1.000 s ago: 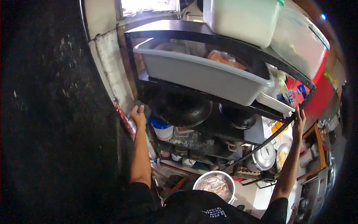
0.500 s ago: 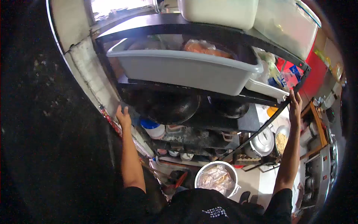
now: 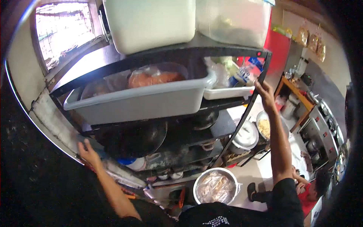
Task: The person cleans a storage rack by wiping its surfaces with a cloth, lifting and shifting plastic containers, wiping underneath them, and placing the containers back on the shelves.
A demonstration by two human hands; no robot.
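Note:
My right hand (image 3: 266,94) is closed around the right upright of a black metal rack (image 3: 242,130), just below its top shelf. Low on the left, my left hand (image 3: 90,152) has its fingers apart, close beside the rack's rear left side and the tiled wall. Between my arms, a long grey tub (image 3: 140,104) fills much of the upper shelf, holding an orange bagged item (image 3: 155,78). Beside it sits a white tray (image 3: 228,93) with bagged goods. A dark wok (image 3: 136,138) lies on the shelf beneath.
Two large plastic bins, one white (image 3: 151,26) and one clear (image 3: 232,22), stand on top. On the floor before me is a metal pot (image 3: 196,189) with plastic-covered contents. A lidded pot (image 3: 244,136) stands right of the rack. A person in red (image 3: 308,196) is at lower right.
The view has swung right, so the rack sits further left and lower in it. A person in red has come into view. My right hand stays on the upright; my left keeps beside the rack.

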